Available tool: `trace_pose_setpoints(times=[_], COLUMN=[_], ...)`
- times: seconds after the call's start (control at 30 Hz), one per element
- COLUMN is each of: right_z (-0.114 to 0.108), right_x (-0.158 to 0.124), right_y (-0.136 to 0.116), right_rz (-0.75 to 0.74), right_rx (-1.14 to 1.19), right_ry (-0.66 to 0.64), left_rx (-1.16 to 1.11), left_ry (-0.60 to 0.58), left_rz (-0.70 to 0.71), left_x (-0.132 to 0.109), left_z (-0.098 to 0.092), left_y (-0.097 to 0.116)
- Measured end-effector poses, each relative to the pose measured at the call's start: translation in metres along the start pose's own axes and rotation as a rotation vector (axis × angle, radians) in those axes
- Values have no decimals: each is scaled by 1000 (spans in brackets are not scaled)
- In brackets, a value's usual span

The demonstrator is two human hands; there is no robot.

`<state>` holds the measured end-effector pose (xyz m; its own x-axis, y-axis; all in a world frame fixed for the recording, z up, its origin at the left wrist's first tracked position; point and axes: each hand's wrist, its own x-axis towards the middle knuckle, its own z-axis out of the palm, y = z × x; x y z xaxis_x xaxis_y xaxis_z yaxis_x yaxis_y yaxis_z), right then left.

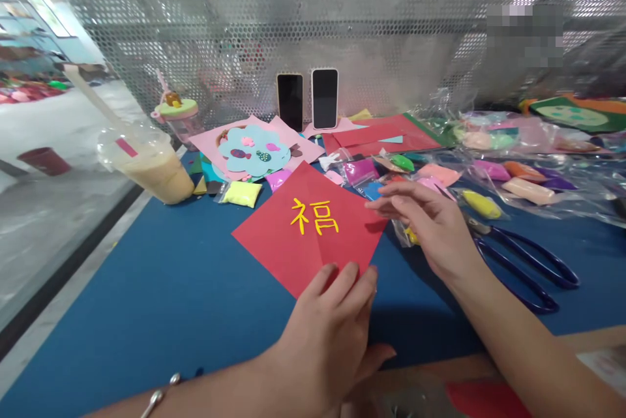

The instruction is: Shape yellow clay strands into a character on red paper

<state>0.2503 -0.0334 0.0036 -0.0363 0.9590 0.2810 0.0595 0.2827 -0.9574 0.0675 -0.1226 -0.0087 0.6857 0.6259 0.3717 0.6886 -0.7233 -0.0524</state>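
Note:
A red square of paper (274,235) lies turned cornerwise on the blue table, with a yellow Chinese character (315,217) raised on it in thin strips. My left hand (332,327) rests its bent fingertips on the paper's near edge, the thumb spread away below. Over the paper's right corner hovers my right hand (430,229), fingers loosely extended and nothing visible between them. Just beyond that hand are small bags of coloured clay, a blue one (373,191) among them. Blue-handled scissors (528,261) lie right of my right wrist, their blades partly hidden.
A tilted plastic cup of pale drink (151,167) stands at the table's left edge. Two phones (325,98) lean against the perforated metal panel (391,59). Pink and light-blue paper cutouts (257,150), a yellow clay bag (242,194) and more clay bags (531,186) cover the back.

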Motion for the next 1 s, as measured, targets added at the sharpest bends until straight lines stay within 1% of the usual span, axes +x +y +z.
trace_pose_setpoints(times=[0.07, 0.17, 0.23, 0.37, 0.43, 0.57, 0.63, 0.73, 0.83, 0.9, 1.0], right_z=[1, 3, 5, 6, 5, 3, 3, 2, -1, -4, -9], right_x=[-2, -4, -5, -5, -5, -6, -7, -9, -14, -22, -42], right_y=[-2, -4, -5, -6, -6, -7, -8, -11, -14, -16, -17], right_rz=[-11, -9, 2, -7, -18, -38, -55, -106, -184, -232, -281], right_rx=[-15, -9, 0, 5, 1, -27, -59, -155, -303, -421, -571], right_ry=[0, -1, -2, -7, -3, -12, -17, -17, -44, -67, -132], left_rx=[5, -6, -20, -59, -83, -95, -94, -146, -219, -232, -238], left_ry=[-2, 21, 21, -66, -86, -24, -9, -28, -64, -87, -115], left_rz=[-11, 44, 53, -47, -63, -24, -27, -49, -75, -112, -148], left_x=[-1, -4, -5, -3, -2, -6, -7, -5, -1, 1, 3], left_z=[-1, -4, -5, -4, -3, -8, -12, -19, -22, -22, -17], left_y=[1, 3, 3, 0, -1, 3, 5, 5, -1, -8, -15])
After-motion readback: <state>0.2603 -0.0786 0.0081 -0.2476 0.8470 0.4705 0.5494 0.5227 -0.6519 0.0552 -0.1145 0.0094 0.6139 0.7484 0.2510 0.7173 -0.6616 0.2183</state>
